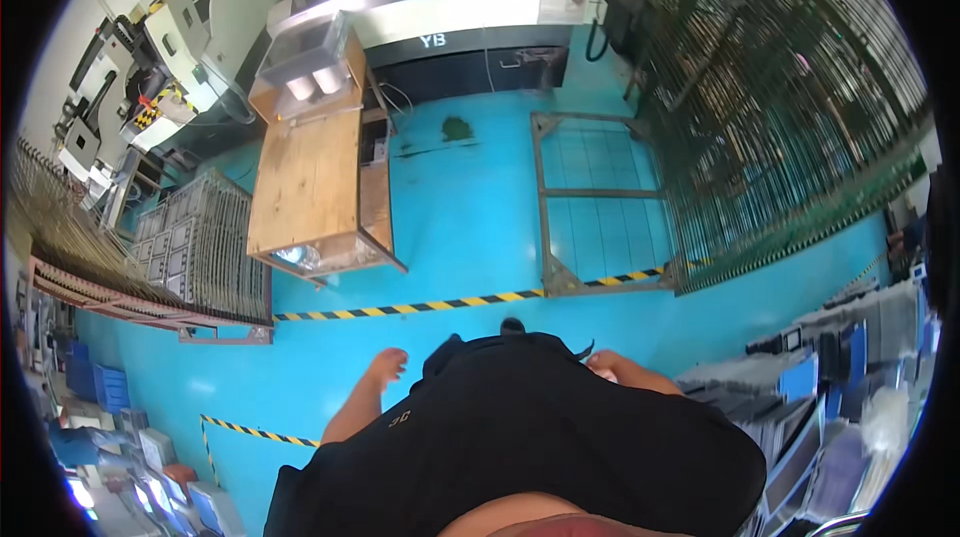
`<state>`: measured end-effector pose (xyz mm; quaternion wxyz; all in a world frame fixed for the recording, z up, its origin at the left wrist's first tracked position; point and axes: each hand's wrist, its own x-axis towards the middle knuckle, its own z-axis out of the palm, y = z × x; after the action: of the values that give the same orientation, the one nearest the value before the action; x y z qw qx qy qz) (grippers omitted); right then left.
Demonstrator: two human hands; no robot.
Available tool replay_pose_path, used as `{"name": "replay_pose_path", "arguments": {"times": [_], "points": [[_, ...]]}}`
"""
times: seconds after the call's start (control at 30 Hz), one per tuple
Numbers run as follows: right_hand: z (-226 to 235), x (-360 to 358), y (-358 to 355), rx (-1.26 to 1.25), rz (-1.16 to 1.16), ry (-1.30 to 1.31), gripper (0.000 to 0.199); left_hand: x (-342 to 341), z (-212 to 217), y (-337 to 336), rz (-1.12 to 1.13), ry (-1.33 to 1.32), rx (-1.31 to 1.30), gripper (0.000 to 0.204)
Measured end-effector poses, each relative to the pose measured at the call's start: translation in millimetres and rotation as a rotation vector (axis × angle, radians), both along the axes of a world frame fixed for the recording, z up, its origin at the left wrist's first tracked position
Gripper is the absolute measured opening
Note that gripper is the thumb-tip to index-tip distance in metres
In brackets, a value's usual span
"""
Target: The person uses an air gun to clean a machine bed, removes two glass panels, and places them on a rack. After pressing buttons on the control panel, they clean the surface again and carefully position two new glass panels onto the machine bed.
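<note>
My left hand (388, 367) hangs out to my left side over the blue floor (455, 272). Its fingers are loosely bent and apart, with nothing in them. Close against my dark shirt (540, 417), my right hand (607, 368) has its fingers closed. A thin dark piece (586, 350) sticks out by those fingertips, with a small pale patch beside it. What this piece is, the picture does not show. The tip of a dark shoe (512, 326) peeks out ahead of my body.
Ahead stands a wooden table (305, 182) with a clear-topped box. Right of it are a low metal frame (545, 192) and a tall green wire rack (780, 117). Another rack (190, 247) stands left. Striped tape (420, 309) crosses the floor; stacked panels (800, 437) sit right.
</note>
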<state>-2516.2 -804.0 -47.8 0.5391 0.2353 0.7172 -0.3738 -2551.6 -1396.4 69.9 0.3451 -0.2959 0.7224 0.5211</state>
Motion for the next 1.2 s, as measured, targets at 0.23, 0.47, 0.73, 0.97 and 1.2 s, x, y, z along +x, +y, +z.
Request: {"name": "replay_pose_path", "arguments": {"times": [0.23,0.47,0.73,0.97,1.2], "points": [[87.7,-380.9,-22.9,-0.020,-0.101,0.460,0.019,-149.4,-29.7,6.2,-0.486,0.195,-0.008,0.028],[44.1,-535.8,-70.4,-0.010,-0.018,0.325,0.031,-365.5,-76.0,-75.0,-1.003,0.642,-0.039,0.024],[68.7,-652.4,-116.8,-0.520,-0.439,0.217,0.060,-684.9,-14.1,-92.4,0.180,0.150,0.057,0.026],[157.0,-971.5,-145.0,-0.322,-0.125,0.152,0.070,-829.4,-27.4,-66.4,0.109,0.064,-0.039,0.033],[255.1,-1385.5,-141.4,0.700,0.387,1.686,0.086,-950.5,45.0,-48.1,0.204,0.143,0.145,0.039]]}}
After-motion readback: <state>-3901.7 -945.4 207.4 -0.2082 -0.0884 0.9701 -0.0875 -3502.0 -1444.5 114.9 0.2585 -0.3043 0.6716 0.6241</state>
